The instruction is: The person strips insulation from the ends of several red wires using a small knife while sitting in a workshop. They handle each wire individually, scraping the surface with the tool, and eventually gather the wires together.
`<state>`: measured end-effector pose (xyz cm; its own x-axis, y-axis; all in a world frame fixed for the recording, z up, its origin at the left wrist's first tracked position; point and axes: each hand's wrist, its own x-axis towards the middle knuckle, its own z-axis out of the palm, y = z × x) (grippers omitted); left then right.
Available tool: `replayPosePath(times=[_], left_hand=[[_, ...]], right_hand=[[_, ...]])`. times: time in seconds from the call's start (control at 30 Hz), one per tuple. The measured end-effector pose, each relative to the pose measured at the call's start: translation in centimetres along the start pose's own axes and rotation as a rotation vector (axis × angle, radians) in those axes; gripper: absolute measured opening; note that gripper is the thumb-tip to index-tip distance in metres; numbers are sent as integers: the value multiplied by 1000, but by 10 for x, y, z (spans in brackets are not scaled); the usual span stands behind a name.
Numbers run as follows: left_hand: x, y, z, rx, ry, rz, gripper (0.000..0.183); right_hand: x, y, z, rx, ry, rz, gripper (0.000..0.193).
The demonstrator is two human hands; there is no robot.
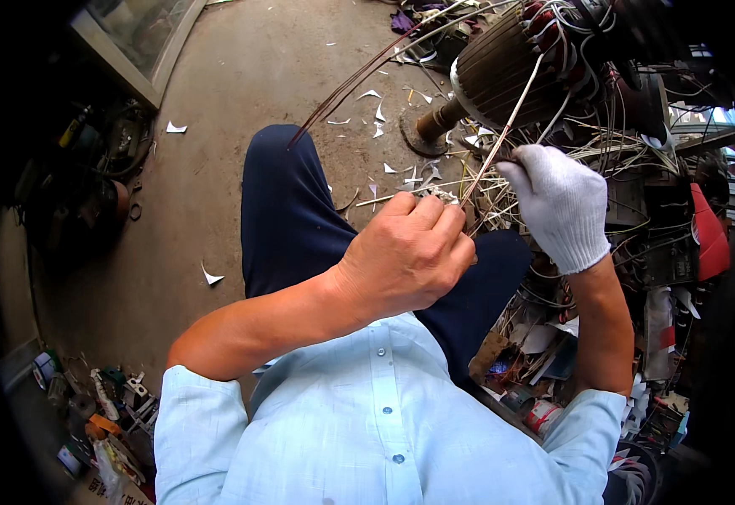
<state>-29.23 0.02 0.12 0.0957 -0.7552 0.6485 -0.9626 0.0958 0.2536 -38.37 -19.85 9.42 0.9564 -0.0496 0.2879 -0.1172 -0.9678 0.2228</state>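
My bare left hand (414,252) is closed, pinching the lower end of a wire lead (519,105) in pale sleeving, with reddish strands showing along its lower part. The lead runs up to a large wound motor core (502,71) with a brown slotted body and a shaft (442,120). My right hand (561,202), in a white knit glove, is closed around a slim dark tool (487,152) whose tip lies against or just behind the lead. The glove hides most of this tool, so its kind is unclear. Brown wires (342,93) arc from the core toward my left knee.
Cut wire and sleeving (502,189) lie heaped beneath the core. White scraps (212,276) are scattered over the concrete floor (216,168). Dark machinery (115,168) stands at the left, tools (106,404) lie lower left, and a red panel (708,231) stands among clutter at right.
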Motion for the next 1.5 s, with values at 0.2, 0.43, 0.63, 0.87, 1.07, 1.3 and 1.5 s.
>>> replayPosePath(times=[0.2, 0.43, 0.63, 0.87, 1.07, 1.3, 1.5], left_hand=[[3, -6, 0, 77, -44, 96, 28], [-1, -10, 3, 90, -111, 154, 24], [10, -12, -12, -46, -107, 129, 25], [38, 2, -43, -1496, -189, -703, 44], [62, -4, -56, -2447, 322, -665, 40], [34, 5, -52, -2395, 350, -795, 37], [-1, -6, -41, -2099, 203, -933, 41]], right_hand=[[21, 25, -8, -63, 52, 48, 27], [14, 2, -12, -1, -99, -24, 25], [-14, -22, -19, 85, -222, -162, 25], [-16, 27, -5, 438, -123, 436, 37], [-47, -37, 25, 1587, -14, 889, 36], [-7, -69, 46, 808, 695, 205, 20], [-9, -53, 79, 542, 639, 466, 16]])
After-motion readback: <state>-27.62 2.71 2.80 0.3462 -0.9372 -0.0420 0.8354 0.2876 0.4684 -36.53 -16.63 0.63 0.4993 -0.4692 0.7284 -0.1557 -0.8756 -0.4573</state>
